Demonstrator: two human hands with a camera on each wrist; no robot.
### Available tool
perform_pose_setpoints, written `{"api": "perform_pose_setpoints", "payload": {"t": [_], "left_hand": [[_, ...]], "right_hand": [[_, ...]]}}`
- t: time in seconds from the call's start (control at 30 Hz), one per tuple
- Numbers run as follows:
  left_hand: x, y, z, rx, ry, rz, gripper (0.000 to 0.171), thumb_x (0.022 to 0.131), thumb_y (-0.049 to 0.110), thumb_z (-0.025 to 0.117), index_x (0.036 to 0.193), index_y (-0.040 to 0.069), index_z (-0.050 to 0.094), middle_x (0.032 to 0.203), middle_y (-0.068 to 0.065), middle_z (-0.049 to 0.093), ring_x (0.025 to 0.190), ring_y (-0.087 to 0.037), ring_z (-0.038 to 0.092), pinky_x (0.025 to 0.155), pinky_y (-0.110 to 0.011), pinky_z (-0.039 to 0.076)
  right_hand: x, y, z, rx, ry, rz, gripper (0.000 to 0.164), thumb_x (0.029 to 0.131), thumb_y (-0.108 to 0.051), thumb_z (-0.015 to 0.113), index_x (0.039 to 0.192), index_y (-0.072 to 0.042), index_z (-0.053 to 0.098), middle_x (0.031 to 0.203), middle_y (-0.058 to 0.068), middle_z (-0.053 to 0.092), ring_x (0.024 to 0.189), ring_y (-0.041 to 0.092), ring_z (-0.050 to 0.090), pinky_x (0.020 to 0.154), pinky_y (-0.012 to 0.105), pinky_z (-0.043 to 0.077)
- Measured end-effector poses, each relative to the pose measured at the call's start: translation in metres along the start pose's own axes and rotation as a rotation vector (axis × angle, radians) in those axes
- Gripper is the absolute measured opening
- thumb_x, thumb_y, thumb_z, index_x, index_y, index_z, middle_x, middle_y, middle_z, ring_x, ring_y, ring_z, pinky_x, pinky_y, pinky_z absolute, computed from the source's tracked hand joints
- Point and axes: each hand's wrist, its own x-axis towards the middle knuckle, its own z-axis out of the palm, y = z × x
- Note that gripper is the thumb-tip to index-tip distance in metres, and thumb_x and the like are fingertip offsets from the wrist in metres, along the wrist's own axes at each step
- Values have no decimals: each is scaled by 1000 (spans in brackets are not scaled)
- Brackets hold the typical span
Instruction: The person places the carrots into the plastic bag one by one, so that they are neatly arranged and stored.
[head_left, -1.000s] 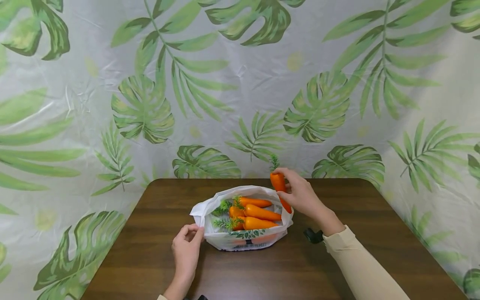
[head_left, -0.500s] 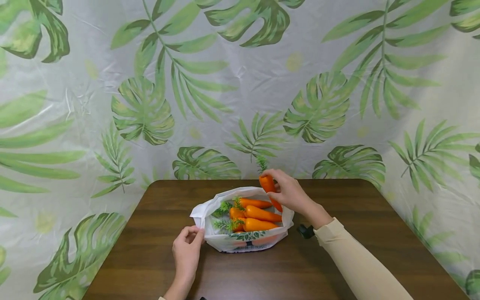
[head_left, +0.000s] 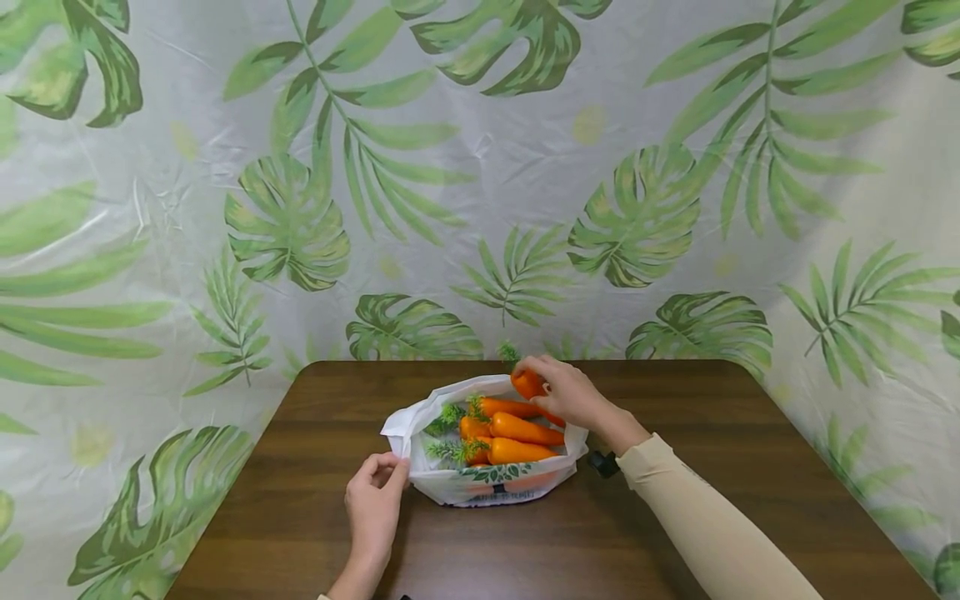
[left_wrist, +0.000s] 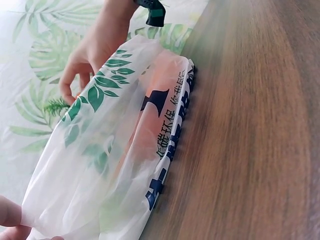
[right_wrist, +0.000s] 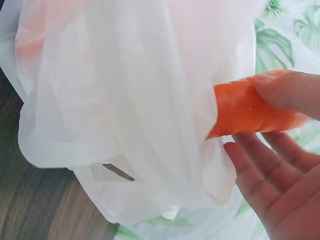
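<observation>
A white plastic bag [head_left: 495, 490] with green leaf print lies on the table, its mouth open upward. Inside it rest several orange carrots [head_left: 522, 451] with green tops toward the left. My left hand [head_left: 375, 496] pinches the bag's rim at its left end. At the back right of the mouth, my right hand [head_left: 573, 396] grips another carrot [head_left: 528, 383] by its thick end. That carrot slants tip-down into the bag, its green top above the rim. In the right wrist view thumb and fingers hold the carrot [right_wrist: 250, 107], whose lower part is behind the plastic.
The brown wooden table [head_left: 315, 533] extends around the bag. A leaf-patterned sheet [head_left: 495, 192] hangs behind its back edge. A dark strap device [head_left: 604, 463] is at the right wrist.
My right hand has moved left and down with the carrot, bringing its tip from the bag's right rim to inside the mouth. The left hand keeps its place on the rim.
</observation>
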Motion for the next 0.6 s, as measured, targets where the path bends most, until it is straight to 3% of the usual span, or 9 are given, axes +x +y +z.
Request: {"api": "perform_pose_setpoints", "payload": {"t": [0.37, 0.6], "left_hand": [[1, 0, 0, -7, 4, -7, 12, 88, 7, 78, 87, -1, 68, 81, -13, 68, 74, -12, 67, 66, -26, 61], [0, 2, -1, -24, -1, -4, 12, 88, 7, 78, 88, -1, 69, 81, -10, 68, 77, -14, 68, 67, -28, 61]], "right_hand": [[6, -5, 10, -52, -116, -24, 45, 86, -2, 75, 119, -33, 70, 112, -7, 59, 94, 23, 58, 76, 37, 53], [7, -5, 20, -89, -144, -16, 49, 87, 0, 74, 123, -33, 71, 117, -6, 59, 100, 21, 60, 81, 36, 55]]}}
